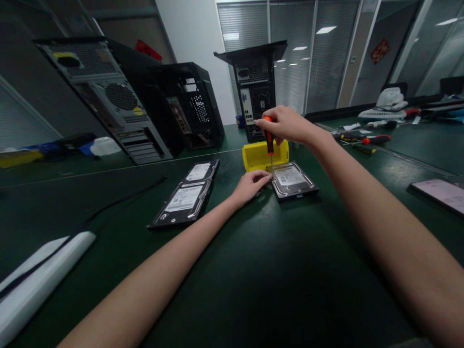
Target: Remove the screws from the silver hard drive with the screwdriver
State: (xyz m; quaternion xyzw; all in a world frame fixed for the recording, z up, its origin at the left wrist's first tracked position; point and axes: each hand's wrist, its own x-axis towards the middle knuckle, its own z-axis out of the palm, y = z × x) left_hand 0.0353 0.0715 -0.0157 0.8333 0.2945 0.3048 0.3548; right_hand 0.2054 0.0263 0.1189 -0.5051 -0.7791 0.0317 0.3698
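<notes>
My right hand (284, 124) is closed around the red and black handle of a screwdriver (269, 140), which stands upright with its shaft pointing down. Its tip meets the left edge of a hard drive (292, 178) that lies flat on the table, label up. At that same edge, the fingers of my left hand (251, 186) are drawn together close to the screwdriver tip. Whatever is between those fingertips is too small to make out. Just behind the drive stands an open yellow case (266, 154). Two more hard drives, one nearer (183, 199) and one farther (199, 171), lie left of my left hand.
Computer towers stand at the back: one left (97, 92), an opened one (194, 106) and one behind the case (255, 92). Pliers and other tools (375, 140) lie at right, near a flat pink-screened device (440, 193). A white object (47, 275) with a black cable occupies the left front.
</notes>
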